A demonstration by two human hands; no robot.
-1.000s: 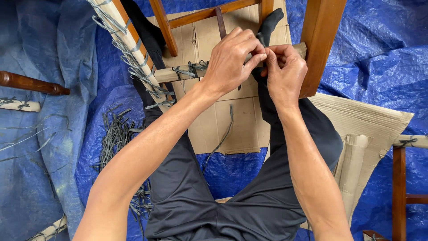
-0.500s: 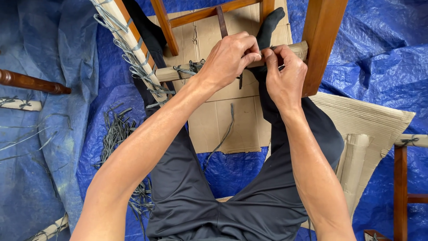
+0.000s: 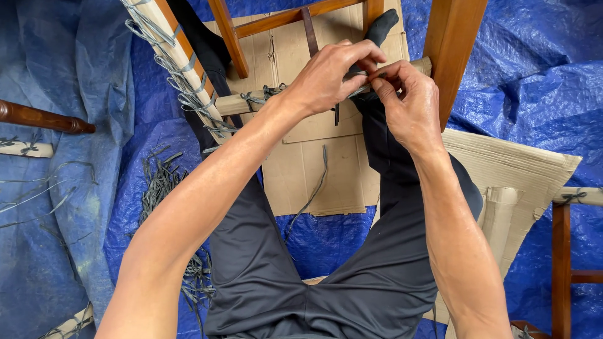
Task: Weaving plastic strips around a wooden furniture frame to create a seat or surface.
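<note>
Chair rail point(image 3: 235, 103) lies above cardboard point(image 3: 314, 169), on the tarp point(image 3: 534, 94).

Hands point(image 3: 370, 85) hide strand; chair frame point(image 3: 455, 50) cropped.

Since a second ago the left hand point(image 3: 330, 78) has stretched its fingers further toward 3 o'clock over the pale chair rail point(image 3: 251, 102), and the right hand point(image 3: 408, 103) has closed in from 4 o'clock. Their fingertips now meet, pinching the grey cord point(image 3: 357, 74) more tightly at the rail.
</note>
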